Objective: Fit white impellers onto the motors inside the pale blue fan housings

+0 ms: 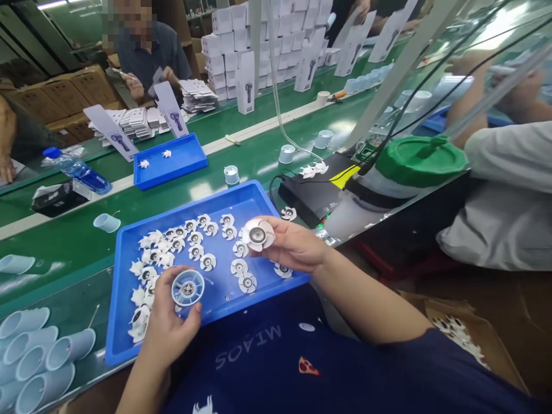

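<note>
My left hand (pixel 166 328) holds a round, clear, blue-tinted ring part (pixel 188 287) with a spoked centre, pinched between thumb and fingers above the tray. My right hand (pixel 293 244) grips a white plastic fan impeller (pixel 257 234) by its blades, with its metal-ringed hub facing up. Below both hands lies a blue plastic tray (pixel 129 310) holding several loose white impellers (pixel 207 262). A heap of them sits along the tray's left side, partly hidden by my left hand.
Several pale blue plastic cups (pixel 43 351) lie on the green conveyor belt (pixel 64 259) at the left. A black box (pixel 314 195) and a green-lidded container (pixel 420 161) stand to the right. A smaller blue tray (pixel 170 161) holds a few impellers. Across the belt, a co-worker (pixel 150 57) handles cards beside stacked white boxes (pixel 233 52).
</note>
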`<state>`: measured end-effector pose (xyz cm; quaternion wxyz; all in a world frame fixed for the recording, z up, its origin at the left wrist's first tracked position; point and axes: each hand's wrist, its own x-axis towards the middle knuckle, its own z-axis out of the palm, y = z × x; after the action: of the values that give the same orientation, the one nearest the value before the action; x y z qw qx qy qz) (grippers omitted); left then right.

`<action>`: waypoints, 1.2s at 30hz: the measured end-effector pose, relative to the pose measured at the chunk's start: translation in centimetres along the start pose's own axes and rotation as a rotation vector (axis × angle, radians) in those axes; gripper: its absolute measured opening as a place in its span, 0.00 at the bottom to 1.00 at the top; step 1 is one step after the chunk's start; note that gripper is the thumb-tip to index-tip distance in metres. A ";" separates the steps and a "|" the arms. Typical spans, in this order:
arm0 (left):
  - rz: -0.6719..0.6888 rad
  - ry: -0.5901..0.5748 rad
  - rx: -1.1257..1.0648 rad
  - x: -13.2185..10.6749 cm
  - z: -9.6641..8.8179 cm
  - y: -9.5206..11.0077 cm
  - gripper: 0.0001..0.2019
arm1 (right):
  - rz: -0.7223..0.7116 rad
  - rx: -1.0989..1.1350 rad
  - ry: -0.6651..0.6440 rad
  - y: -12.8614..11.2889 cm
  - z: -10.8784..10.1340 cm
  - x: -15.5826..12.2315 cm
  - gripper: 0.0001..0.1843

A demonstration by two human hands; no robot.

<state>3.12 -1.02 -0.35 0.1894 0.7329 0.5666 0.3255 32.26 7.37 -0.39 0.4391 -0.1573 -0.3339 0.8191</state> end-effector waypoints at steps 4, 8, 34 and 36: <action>0.052 -0.077 -0.021 0.6 0.0 2.8 0.26 | 0.056 0.068 -0.024 0.6 -0.1 -0.4 0.21; 0.054 -0.100 0.003 0.9 0.2 3.9 0.28 | 0.084 0.108 -0.030 1.0 -0.3 -0.7 0.21; -0.130 -0.040 0.176 0.3 0.4 -5.2 0.26 | 0.191 -0.530 0.408 -1.9 6.3 20.3 0.18; -0.157 -0.046 0.169 0.1 0.0 -5.0 0.26 | 0.155 -0.665 0.414 -2.5 6.5 22.8 0.25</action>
<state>-0.42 0.47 -3.59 0.1646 0.7070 0.6431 0.2439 17.30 24.52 6.85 0.3593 -0.4775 -0.4724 0.6479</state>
